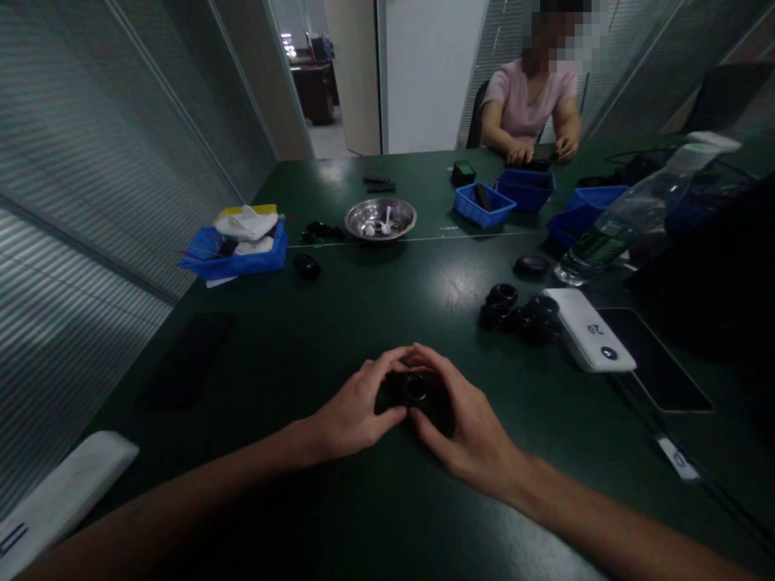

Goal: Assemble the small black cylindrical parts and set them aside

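Note:
A small black round part with a ring-shaped top is between my hands, at the lower middle of the green table. My left hand curves around its left side, thumb at the near edge and fingertips at the far edge. From the right, my right hand holds it the same way, and the fingertips of both hands meet. Dark shade hides the part's lower side. Several similar black round parts sit in a cluster to the right, beside a white power bank marked 20.
A metal bowl with small white pieces stands farther back. Blue bins are at the left and back right. On the right are a plastic bottle and a dark tablet. Another person sits across the table.

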`<state>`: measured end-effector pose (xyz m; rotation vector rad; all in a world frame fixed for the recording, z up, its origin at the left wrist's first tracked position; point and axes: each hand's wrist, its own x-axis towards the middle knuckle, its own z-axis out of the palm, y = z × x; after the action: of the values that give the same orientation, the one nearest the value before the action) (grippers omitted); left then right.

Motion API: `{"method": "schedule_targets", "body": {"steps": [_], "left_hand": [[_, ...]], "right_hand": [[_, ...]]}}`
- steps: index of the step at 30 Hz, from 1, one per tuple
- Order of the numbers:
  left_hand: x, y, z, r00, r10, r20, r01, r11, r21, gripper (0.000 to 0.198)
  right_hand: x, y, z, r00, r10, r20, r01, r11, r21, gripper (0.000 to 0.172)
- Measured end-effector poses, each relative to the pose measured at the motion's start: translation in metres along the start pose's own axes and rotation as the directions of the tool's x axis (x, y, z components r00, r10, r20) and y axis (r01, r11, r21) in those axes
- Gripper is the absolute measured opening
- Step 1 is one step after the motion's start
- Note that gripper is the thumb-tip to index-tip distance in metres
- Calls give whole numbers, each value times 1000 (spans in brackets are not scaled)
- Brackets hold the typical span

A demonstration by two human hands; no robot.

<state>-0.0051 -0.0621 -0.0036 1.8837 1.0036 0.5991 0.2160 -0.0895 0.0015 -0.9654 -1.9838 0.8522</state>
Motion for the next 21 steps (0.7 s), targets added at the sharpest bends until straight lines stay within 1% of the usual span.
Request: {"method": "schedule_targets", "body": {"steps": [3,7,10,12,14,21], "left_hand": [[0,0,0,1000,-6,-17,6,1000,-2,76],[0,-2,1,1000,4,-8,-4,1000,-8,78],[0,-2,0,1000,-3,-5,3,1000,-11,78],[0,-1,0,1000,-9,-1,9,1000,-16,77],[0,0,-1,1000,-7,-1,7,1000,-19,76],[-1,1,-1,1000,-24,5,24,1000,-14,76]], "right_hand": [[1,-1,-1,1000,-27,3,27,999,25,76],[3,-2,-1,1000,10,3,-11,1000,5,73],[2,-1,-1,1000,-12,6,12,1000,1,70],[1,0,-1,1000,-21,10,21,1000,17,72],[1,-1,-2,1000,-14,12,13,999,35,74],[1,0,-2,1000,-5,11,5,999,39,72]]}}
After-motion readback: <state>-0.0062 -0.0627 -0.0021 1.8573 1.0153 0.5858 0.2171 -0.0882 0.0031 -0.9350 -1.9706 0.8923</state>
